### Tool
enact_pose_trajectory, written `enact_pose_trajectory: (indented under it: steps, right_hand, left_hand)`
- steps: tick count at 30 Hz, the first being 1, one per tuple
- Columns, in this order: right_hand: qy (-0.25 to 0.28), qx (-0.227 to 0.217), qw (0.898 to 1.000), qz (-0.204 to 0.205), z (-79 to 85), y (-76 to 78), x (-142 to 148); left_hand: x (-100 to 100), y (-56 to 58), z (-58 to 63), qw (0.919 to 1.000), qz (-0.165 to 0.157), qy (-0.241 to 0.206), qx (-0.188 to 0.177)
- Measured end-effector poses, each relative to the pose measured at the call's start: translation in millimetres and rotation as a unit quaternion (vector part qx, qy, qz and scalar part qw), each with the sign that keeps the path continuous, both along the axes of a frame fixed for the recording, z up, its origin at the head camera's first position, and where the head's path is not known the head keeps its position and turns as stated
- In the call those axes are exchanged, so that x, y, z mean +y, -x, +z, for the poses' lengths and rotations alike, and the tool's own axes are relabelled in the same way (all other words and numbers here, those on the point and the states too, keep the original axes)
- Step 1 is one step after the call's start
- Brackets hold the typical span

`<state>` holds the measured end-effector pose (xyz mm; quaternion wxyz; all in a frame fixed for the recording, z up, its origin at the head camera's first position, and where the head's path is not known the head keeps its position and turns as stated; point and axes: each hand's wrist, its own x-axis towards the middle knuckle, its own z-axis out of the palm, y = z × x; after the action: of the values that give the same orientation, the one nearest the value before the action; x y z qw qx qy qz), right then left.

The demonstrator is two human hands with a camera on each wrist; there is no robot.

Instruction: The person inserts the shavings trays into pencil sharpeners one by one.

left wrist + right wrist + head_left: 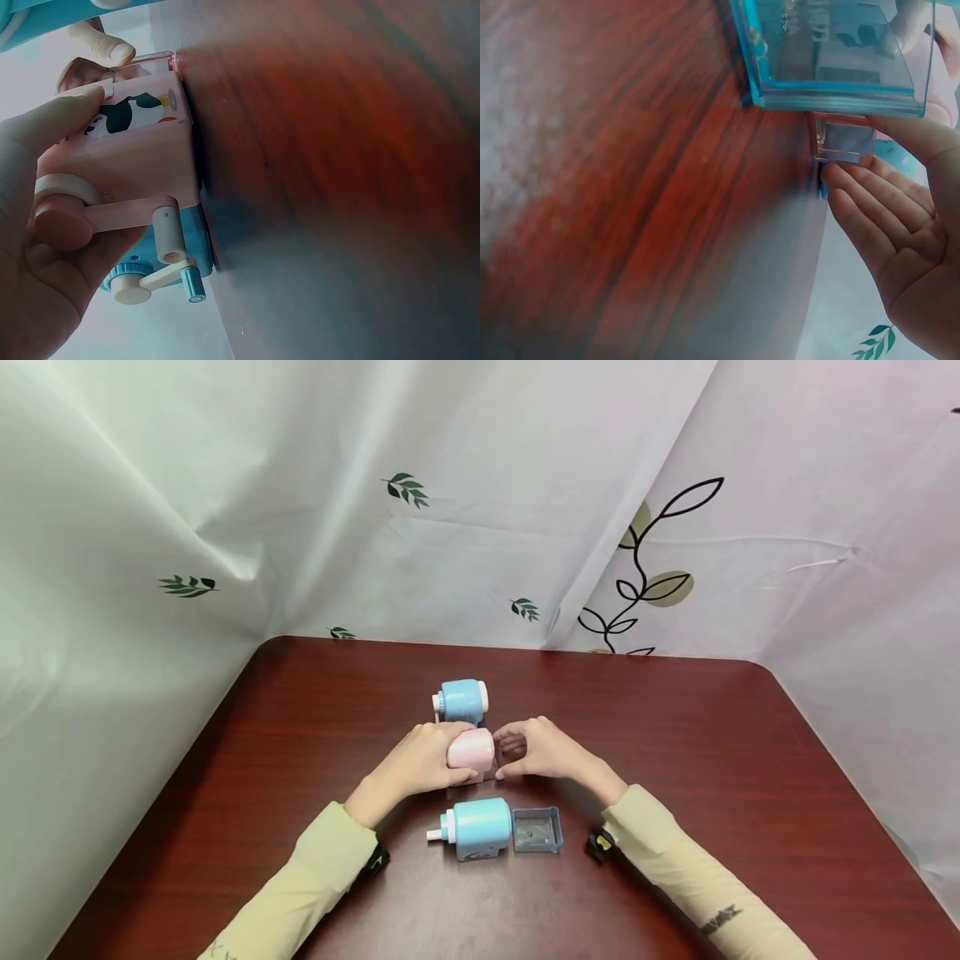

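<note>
Landmark: pink sharpener (472, 750), standing near the middle of the table (675, 760).

Left hand (420, 760): fingers curled round the pink sharpener from its left side, gripping the body; in the left wrist view the thumb lay along its top and the palm sat behind its crank (112, 217).

Pink sharpener, detail: a cartoon sticker (131, 116) showed on the side facing the left wrist camera; its base rested on the table.

Right hand (543, 750): at the right end of the pink sharpener, fingers bent toward it and pinching a small clear drawer (844, 139) at that end. In the right wrist view the fingers lay fairly straight beside the drawer, with the thumb over it. Whether the drawer was partly out or fully seated, cannot tell.

Far blue sharpener (461, 701): just behind the pink sharpener, close to the left hand's knuckles, lying crosswise.

Near blue sharpener (477, 828): in front of the pink sharpener, toward the person, white nozzle pointing left.

Blue tray (537, 830): clear-blue, open-topped, touching the right side of the near blue sharpener, in front of the pink sharpener and below the right hand.

Sleeves (675, 860): pale yellow, both forearms coming in from the near edge toward the pink sharpener.

Backdrop: leaf-print curtain (480, 510) behind the table, well beyond the pink sharpener.
</note>
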<state>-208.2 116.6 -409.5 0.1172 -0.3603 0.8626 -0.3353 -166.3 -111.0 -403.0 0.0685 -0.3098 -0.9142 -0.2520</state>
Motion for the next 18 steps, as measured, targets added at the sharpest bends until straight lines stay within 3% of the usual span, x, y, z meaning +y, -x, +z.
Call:
enact_pose_trajectory:
  steps: [18]
  right_hand:
    - [-0.004,0.0,1.0,0.007,0.0,-0.1,-2.7]
  left_hand:
    - [0.1,0.0,0.6,0.9998,0.0,0.013,0.016]
